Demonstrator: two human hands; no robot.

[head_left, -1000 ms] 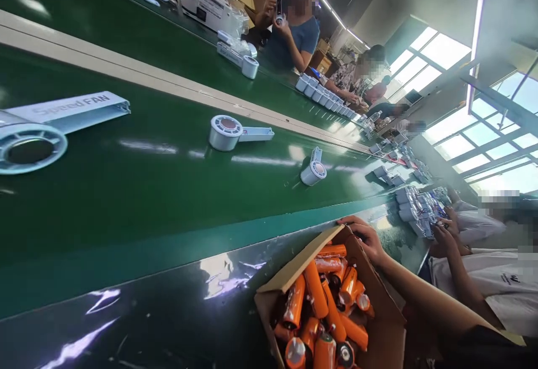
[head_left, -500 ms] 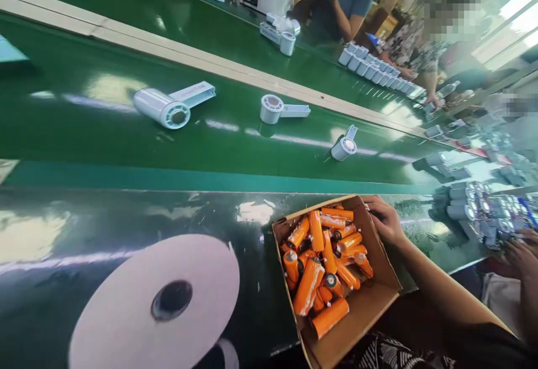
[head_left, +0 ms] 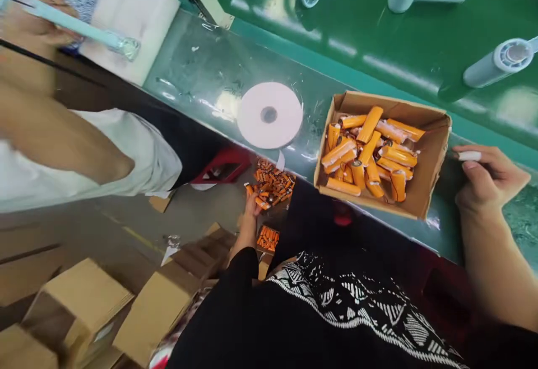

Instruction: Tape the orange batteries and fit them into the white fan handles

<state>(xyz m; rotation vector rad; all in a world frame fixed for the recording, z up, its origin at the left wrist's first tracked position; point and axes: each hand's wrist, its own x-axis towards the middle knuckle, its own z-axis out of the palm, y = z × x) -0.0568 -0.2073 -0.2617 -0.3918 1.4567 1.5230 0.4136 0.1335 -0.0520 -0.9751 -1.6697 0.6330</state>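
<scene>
Reaching below the near edge of the bench [head_left: 189, 58], the left hand [head_left: 252, 205] touches orange cells [head_left: 277, 183]. The right hand [head_left: 490, 175] curls beside the cell-filled box [head_left: 435, 133] on that glossy surface. I cannot tell either grip. Cartons [head_left: 153, 316] crowd the grey floor [head_left: 138, 220].

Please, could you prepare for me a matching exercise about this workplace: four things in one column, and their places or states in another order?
Column 1
1. Left hand
2. Right hand
3. Cardboard box on the table
4. Round roll

Column 2
A. Pale and flat, with a hole at its centre
B. At the lower pile of orange cylinders, past the table's edge
C. Just to the right of the box
D. Holding loosely heaped orange cylinders

Right pairs: 1-B, 2-C, 3-D, 4-A
</scene>
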